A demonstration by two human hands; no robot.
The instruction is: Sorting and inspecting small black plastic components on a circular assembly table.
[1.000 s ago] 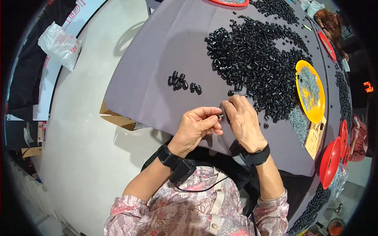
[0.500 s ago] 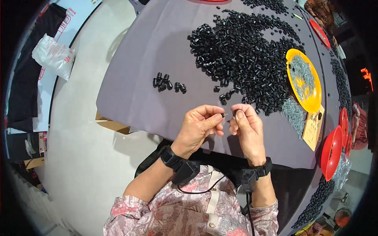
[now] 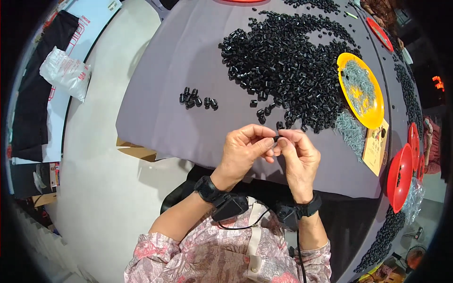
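My left hand (image 3: 241, 150) and my right hand (image 3: 301, 159) meet above the table's near edge, fingertips almost touching. Between their pinched fingers is a small black plastic piece (image 3: 277, 138), partly covered by the thumbs. Both hands grip it from opposite sides; any screw inside it is hidden. Just beyond the fingers spreads a large heap of similar black plastic pieces (image 3: 283, 66). A small separate group of black pieces (image 3: 192, 98) lies to the left on the grey cloth (image 3: 160, 104).
On the right, a yellow plate (image 3: 376, 121) holds thin silvery screws, with more screws (image 3: 349, 134) spilled beside it. A tan card (image 3: 375, 153) lies near them. Farther right are a red bowl (image 3: 398, 179) and a clear plastic bag (image 3: 413, 203). A white bag (image 3: 66, 73) sits far left.
My hands have come together. The left hand's small black part with a thin metal pin now meets the black piece in my right hand. The view has shifted slightly.
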